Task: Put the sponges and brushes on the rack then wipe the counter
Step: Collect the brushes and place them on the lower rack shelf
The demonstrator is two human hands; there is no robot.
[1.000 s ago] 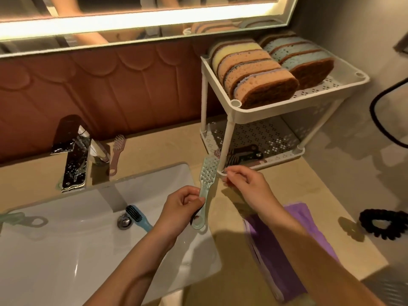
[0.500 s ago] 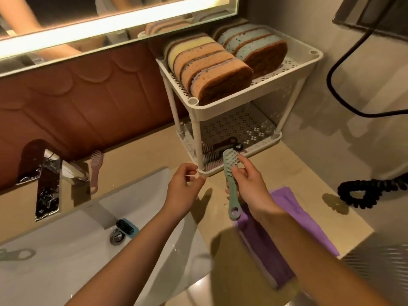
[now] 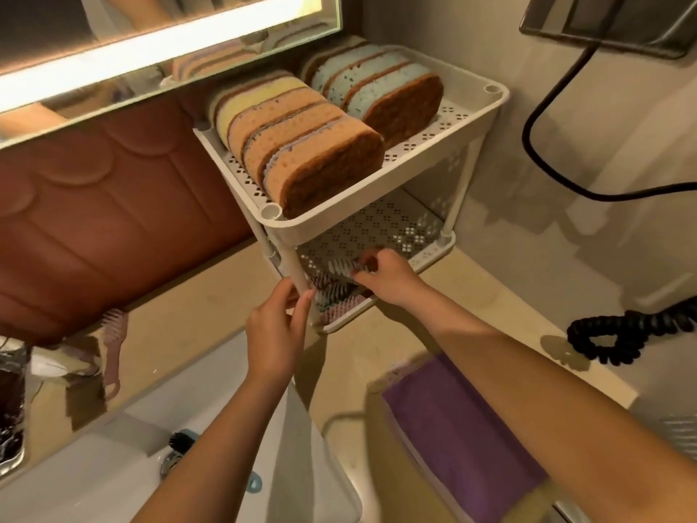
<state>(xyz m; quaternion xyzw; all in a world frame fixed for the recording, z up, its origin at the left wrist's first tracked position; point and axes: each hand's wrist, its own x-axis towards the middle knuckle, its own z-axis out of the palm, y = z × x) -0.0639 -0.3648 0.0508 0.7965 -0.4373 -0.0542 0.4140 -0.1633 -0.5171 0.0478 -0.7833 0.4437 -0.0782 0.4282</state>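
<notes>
A white two-tier rack (image 3: 377, 205) stands on the beige counter (image 3: 211, 296). Several sponges (image 3: 301, 145) stand in two rows on its top shelf. My right hand (image 3: 388, 275) reaches into the lower shelf and holds a brush (image 3: 341, 266) there, bristles showing; other brushes (image 3: 332, 303) lie beneath it. My left hand (image 3: 279, 326) grips the rack's front post (image 3: 298, 273). A pink brush (image 3: 113, 349) lies on the counter by the tap. A blue brush (image 3: 181, 441) rests in the sink (image 3: 94, 477) near the drain. A purple cloth (image 3: 452, 435) lies folded on the counter below my right arm.
A chrome tap (image 3: 15, 402) sits at the far left. A black coiled cord (image 3: 622, 334) lies on the counter at right, running up to a wall unit (image 3: 603, 28). A lit mirror (image 3: 151, 43) hangs above the brown tiled backsplash (image 3: 113, 220).
The green brush passed from my left hand to my right, which carried it into the rack's lower shelf. My left hand moved to the rack's front post and grips it.
</notes>
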